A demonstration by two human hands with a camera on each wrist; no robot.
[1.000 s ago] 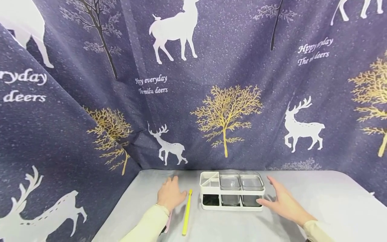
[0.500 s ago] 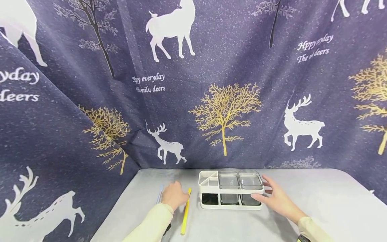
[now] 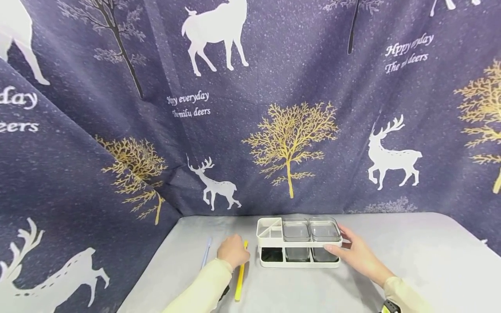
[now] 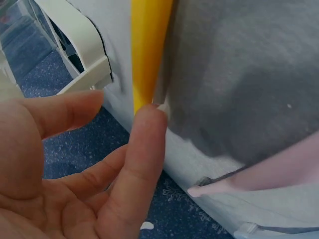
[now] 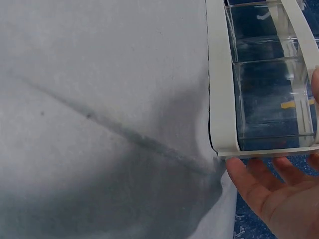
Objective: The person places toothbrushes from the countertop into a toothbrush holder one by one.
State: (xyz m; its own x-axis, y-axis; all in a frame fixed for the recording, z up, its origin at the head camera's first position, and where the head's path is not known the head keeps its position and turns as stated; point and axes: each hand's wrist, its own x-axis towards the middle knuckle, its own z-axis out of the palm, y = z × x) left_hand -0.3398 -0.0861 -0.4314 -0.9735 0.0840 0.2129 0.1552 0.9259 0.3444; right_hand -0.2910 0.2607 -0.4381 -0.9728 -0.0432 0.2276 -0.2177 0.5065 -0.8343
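A white two-tier toothbrush holder [image 3: 270,244] with clear cups [image 3: 325,230] stands on the table. My right hand [image 3: 358,256] grips its right end, thumb at the front and fingers along the end and back. In the right wrist view, fingertips [image 5: 237,167] touch its edge. A yellow toothbrush [image 3: 239,284] lies left of the holder, with my left hand [image 3: 233,252] over its far end. In the left wrist view, the index fingertip [image 4: 151,112] meets the yellow toothbrush, while the thumb [image 4: 89,107] is apart from it.
A blue toothbrush [image 3: 206,252] lies left of the left hand. A pink toothbrush [image 4: 259,174] shows beside it in the left wrist view. The grey table [image 3: 289,291] ends at a dark curtain [image 3: 219,143] with deer and trees.
My left hand has moved right, from beside the yellow toothbrush to over its far end, uncovering the blue toothbrush. My right hand has closed in on the holder's right end.
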